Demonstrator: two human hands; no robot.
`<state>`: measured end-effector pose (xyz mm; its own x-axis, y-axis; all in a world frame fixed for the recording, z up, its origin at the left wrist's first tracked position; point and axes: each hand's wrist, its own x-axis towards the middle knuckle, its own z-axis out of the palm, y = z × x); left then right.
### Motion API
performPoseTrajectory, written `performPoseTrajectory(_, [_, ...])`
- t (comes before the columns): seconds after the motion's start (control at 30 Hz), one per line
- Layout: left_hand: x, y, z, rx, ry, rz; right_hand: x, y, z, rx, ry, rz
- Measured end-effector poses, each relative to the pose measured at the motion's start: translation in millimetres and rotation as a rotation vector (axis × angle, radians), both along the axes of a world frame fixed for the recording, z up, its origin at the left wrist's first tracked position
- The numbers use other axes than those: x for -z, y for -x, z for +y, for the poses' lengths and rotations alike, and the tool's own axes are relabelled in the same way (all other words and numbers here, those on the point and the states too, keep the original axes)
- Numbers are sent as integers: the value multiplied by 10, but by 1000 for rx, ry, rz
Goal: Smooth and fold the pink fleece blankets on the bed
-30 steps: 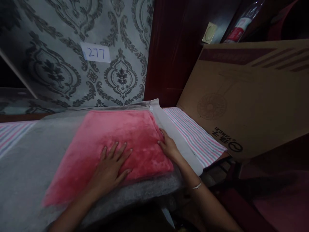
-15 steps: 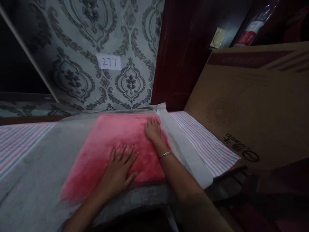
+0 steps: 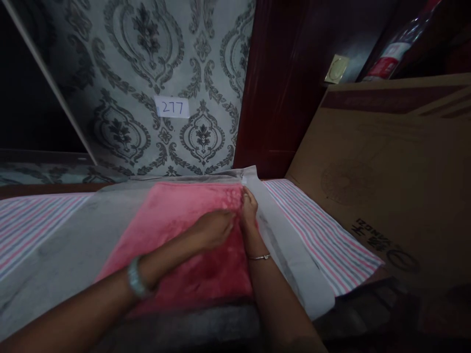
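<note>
A pink plush cloth (image 3: 176, 206), roughly four-sided, lies flat on a grey cloth (image 3: 91, 220). My right hand (image 3: 249, 208), with a thin bracelet at the wrist, is at its far right edge, fingers curled round that edge. Reaching across the plush from the left, my left hand (image 3: 215, 228) is close to the same edge, beside the right hand. Its fingers look bent together but are blurred, and whatever lies between them is hidden. A pale green bangle (image 3: 137, 277) circles the left wrist.
A striped cloth (image 3: 312, 220) shows under the grey one on both sides. On the right stands a large cardboard box (image 3: 390, 162), with a bottle (image 3: 390, 59) behind it. Patterned wallpaper with a "277" label (image 3: 171, 107) and a dark screen (image 3: 37, 98) are behind.
My left hand has left its flat spread on the plush and moved right, fingers drawing in. My right hand has shifted from the top of the cloth to its right edge and curled round it.
</note>
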<state>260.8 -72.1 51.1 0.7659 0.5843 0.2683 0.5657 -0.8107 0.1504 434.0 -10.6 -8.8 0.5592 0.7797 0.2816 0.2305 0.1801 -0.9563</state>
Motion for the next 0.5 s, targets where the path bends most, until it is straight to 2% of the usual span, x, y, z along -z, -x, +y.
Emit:
performPoseTrajectory(0.03, [-36, -194, 81, -18, 26, -11, 19, -17, -3, 2, -18, 31])
performPoseTrajectory(0.1, [14, -465, 216, -91, 111, 12, 59, -33, -16, -4, -29, 44])
performPoseTrajectory(0.2, [274, -532, 354, -111, 166, 50, 128, -10, -26, -17, -5, -24])
performPoseTrajectory(0.27, [422, -413, 441, -57, 131, 63, 177, 26, -23, -53, 30, -106])
performPoseTrajectory(0.33, [474, -235, 566, -46, 87, 81, 219, 64, -15, -88, 63, -186])
performPoseTrajectory(0.5, [318, 333, 1050, -269, 64, 175, 258, 120, -10, -99, 92, -284])
